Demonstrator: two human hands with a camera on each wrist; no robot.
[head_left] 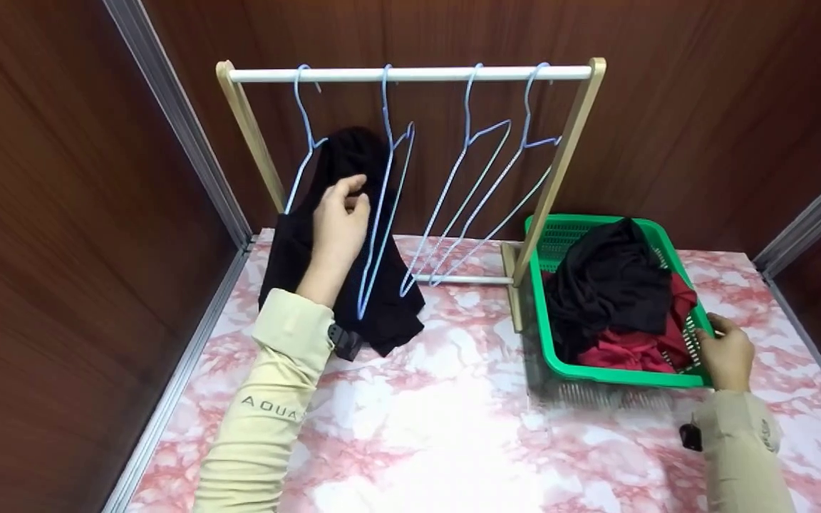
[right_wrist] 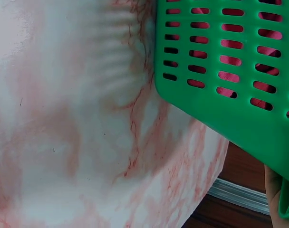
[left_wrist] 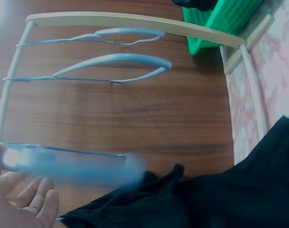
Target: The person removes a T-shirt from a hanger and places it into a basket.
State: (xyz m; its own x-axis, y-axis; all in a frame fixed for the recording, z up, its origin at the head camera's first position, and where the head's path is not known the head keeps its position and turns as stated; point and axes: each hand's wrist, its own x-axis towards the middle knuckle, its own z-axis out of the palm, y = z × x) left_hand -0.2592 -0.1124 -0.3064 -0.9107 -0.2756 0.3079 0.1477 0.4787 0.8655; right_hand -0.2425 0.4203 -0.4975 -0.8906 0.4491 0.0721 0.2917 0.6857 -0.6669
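A black garment hangs from the leftmost blue wire hanger. My left hand is in front of this garment, its fingers loosely bent and holding nothing. Just to its right hangs a bare hanger, which looks blurred and close in the left wrist view. On the right, my right hand grips the side rim of a green plastic basket. Black cloth and red cloth lie heaped inside it. In the right wrist view, only part of the hand shows at the basket's edge.
A rack with a white rod and wooden side frames stands at the back. Two more bare hangers, one with its hook at the rod, hang right of centre. Brown panel walls enclose the pink-and-white marbled surface.
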